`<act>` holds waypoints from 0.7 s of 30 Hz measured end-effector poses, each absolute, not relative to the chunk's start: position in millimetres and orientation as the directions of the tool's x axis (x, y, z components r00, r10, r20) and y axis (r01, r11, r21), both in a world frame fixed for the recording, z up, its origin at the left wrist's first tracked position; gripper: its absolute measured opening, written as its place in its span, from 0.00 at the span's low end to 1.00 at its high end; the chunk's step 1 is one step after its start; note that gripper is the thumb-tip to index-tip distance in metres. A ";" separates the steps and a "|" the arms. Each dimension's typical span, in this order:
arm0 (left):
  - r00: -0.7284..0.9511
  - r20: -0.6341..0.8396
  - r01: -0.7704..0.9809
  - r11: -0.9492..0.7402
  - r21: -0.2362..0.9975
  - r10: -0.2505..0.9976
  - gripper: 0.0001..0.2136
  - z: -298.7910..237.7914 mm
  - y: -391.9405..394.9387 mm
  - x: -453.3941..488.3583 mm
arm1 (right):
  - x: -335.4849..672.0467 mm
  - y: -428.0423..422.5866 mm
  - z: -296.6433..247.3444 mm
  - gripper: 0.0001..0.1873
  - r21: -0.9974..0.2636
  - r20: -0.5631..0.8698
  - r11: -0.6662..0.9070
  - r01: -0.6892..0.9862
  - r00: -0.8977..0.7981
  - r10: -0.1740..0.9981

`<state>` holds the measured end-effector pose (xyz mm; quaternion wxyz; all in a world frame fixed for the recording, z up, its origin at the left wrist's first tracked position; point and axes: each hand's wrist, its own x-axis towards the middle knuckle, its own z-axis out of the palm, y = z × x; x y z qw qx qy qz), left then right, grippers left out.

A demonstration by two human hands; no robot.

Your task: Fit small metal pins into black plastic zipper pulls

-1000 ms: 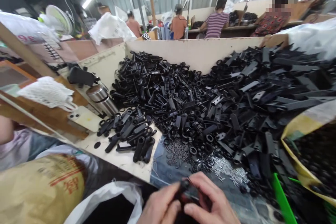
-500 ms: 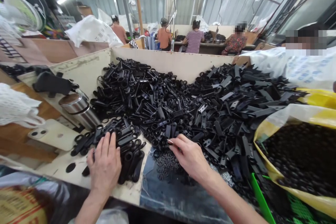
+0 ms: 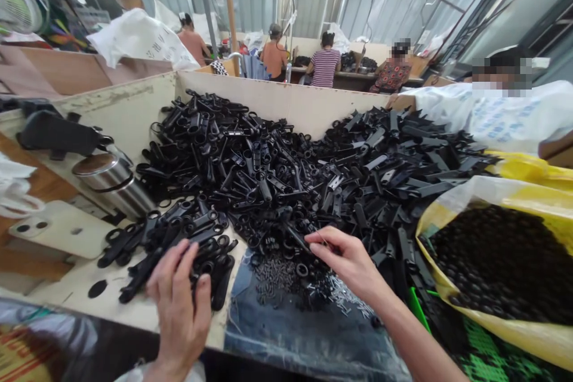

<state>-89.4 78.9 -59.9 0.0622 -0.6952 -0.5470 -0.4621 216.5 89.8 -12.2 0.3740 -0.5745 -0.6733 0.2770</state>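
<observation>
l hand [image 3: 176, 310] is at the front edge of the pale bench [image 3: 67, 304], fingers curled around a loose bunch of black plastic pull tabs [image 3: 201, 265], gripping some of them, exact count hard to see. more tabs lie just beside it on the bench, w/ a big heap of black tabs [image 3: 268, 173] behind, filling the bin up to its cream board wall [image 3: 286, 98].

r hand [image 3: 344, 262] is over the denim cloth [image 3: 290, 334], thumb and fingers pinched together nr a black tab, w/ a thin metal pin [image 3: 324, 239] seeming to stick out btwn them; too small to be sure it's held. below it: small dark pins [image 3: 273, 277], black rings [image 3: 302, 270] and loose silver pins [image 3: 347, 298], all on the cloth.

l of bench: steel tumbler [image 3: 114, 184], black pouch [image 3: 56, 134], pale phone lying back up [image 3: 58, 230]. r side: yellow-and-white sack [image 3: 492, 304] full of small black parts. co-worker in a white top [image 3: 492, 113] sits past the heap, hand [image 3: 396, 100] on the bin's edge. more workers sit at benches in the back.
</observation>
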 end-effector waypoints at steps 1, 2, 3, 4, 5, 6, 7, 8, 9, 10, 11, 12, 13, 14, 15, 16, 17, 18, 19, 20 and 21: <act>-0.018 0.667 0.756 -0.427 0.496 0.744 0.21 -59.4 72.2 -74.3 | 220.0 75.8 -16.0 0.09 -0.873 0.160 0.139 0.468 0.006 0.987; -0.013 0.592 0.682 -0.426 0.595 0.805 0.17 -59.1 65.1 -58.6 | 220.9 62.0 -20.2 0.10 -0.917 0.131 0.098 0.387 0.061 0.989; -0.013 0.484 0.596 -0.383 0.706 0.875 0.13 -58.7 57.9 -43.7 | 219.4 48.9 -24.6 0.10 -0.939 0.109 0.070 0.336 0.097 0.989; -0.003 0.333 0.510 -0.286 0.811 0.943 0.11 -57.8 50.8 -31.5 | 216.2 36.6 -28.8 0.10 -0.951 0.101 0.060 0.305 0.121 0.988; 0.012 0.209 0.447 -0.192 0.874 0.978 0.11 -56.4 44.6 -23.4 | 212.1 25.4 -32.5 0.10 -0.954 0.109 0.066 0.291 0.135 0.985; 0.016 0.167 0.424 -0.158 0.892 0.986 0.11 -54.5 39.6 -20.8 | 207.8 15.2 -35.8 0.09 -0.952 0.133 0.087 0.294 0.139 0.981; -0.009 0.201 0.449 -0.175 0.876 0.980 0.11 -52.2 36.3 -24.4 | 204.1 6.3 -38.5 0.07 -0.944 0.170 0.122 0.308 0.136 0.976; -0.062 0.309 0.524 -0.233 0.819 0.949 0.11 -49.8 34.6 -34.1 | 201.3 -1.1 -41.0 0.06 -0.930 0.213 0.161 0.330 0.129 0.968; -0.121 0.449 0.634 -0.279 0.721 0.885 0.13 -47.9 34.3 -49.1 | 199.7 -6.7 -43.3 0.06 -0.914 0.255 0.201 0.351 0.113 0.960; -0.168 0.580 0.755 -0.274 0.596 0.797 0.18 -46.9 35.1 -67.7 | 198.8 -10.5 -45.5 0.05 -0.900 0.287 0.235 0.367 0.093 0.953; -0.213 0.657 0.850 -0.194 0.490 0.723 0.25 -47.2 36.7 -88.0 | 198.3 -12.5 -47.7 0.05 -0.890 0.304 0.257 0.376 0.071 0.950; -0.236 0.677 0.902 -0.103 0.420 0.697 0.32 -49.5 39.0 -107.6 | 197.6 -12.9 -49.6 0.06 -0.885 0.312 0.271 0.379 0.050 0.949; -0.230 0.672 0.933 -0.038 0.359 0.704 0.35 -53.7 42.0 -124.5 | 196.2 -12.0 -51.0 0.06 -0.882 0.312 0.278 0.380 0.030 0.950; -0.198 0.632 0.953 -0.004 0.303 0.749 0.36 -59.9 45.7 -137.2 | 194.1 -10.3 -51.8 0.06 -0.880 0.313 0.286 0.380 0.011 0.950; -0.168 0.569 0.964 0.015 0.264 0.805 0.36 -67.2 49.7 -145.0 | 191.1 -8.3 -51.8 0.06 -0.874 0.322 0.302 0.381 -0.012 0.947; -0.140 0.510 0.973 0.022 0.231 0.849 0.34 -74.8 53.8 -147.8 | 187.5 -6.2 -51.3 0.07 -0.863 0.339 0.328 0.384 -0.039 0.940; -0.120 0.461 0.979 0.026 0.204 0.879 0.32 -81.9 57.6 -146.6 | 183.5 -4.3 -50.3 0.08 -0.849 0.362 0.359 0.387 -0.068 0.930; -0.112 0.427 0.982 0.034 0.185 0.897 0.31 -87.6 60.8 -142.8 | 179.4 -2.9 -49.2 0.09 -0.835 0.385 0.390 0.389 -0.095 0.918; -0.112 0.410 0.984 0.044 0.171 0.905 0.30 -91.7 63.4 -138.0 | 175.3 -2.2 -48.3 0.10 -0.823 0.403 0.414 0.390 -0.114 0.908; -0.119 0.403 0.985 0.056 0.164 0.907 0.29 -93.9 65.3 -133.4 | 171.6 -2.0 -47.6 0.10 -0.814 0.418 0.431 0.389 -0.124 0.900; -0.129 0.397 0.984 0.068 0.165 0.909 0.28 -94.7 66.7 -130.3 | 168.3 -2.5 -47.4 0.10 -0.811 0.425 0.438 0.388 -0.122 0.897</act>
